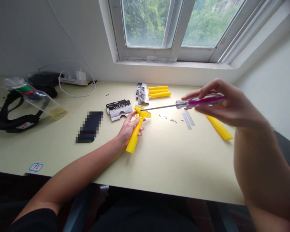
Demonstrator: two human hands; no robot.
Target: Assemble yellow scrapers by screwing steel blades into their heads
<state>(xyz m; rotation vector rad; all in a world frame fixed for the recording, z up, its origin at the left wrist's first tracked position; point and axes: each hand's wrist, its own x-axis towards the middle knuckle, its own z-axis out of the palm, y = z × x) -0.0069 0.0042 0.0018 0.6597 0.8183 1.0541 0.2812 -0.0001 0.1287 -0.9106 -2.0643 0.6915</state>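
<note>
The left hand [130, 128] has its grip closed around the handle of a yellow plastic scraper [133, 140]. The fingers wrap it, and the flat head of the scraper stands above the table [174, 167], with no support under it. The right hand [214, 104] pinches a screwdriver [200, 101] with a clear purple handle between the thumb and fingers. Its thin metal shaft reaches across, and the tip is very near the scraper head, but I cannot tell if they touch. The main danger is a slip: if the tip jumps off the head, it can stab the left fingers just below it. The scraper can also turn in the hand, because it is held in the air. Tiny screws [168, 118] lie loose near two thin metal blades [188, 120], so a careless arm can scatter them or touch the sharp edges.
</note>
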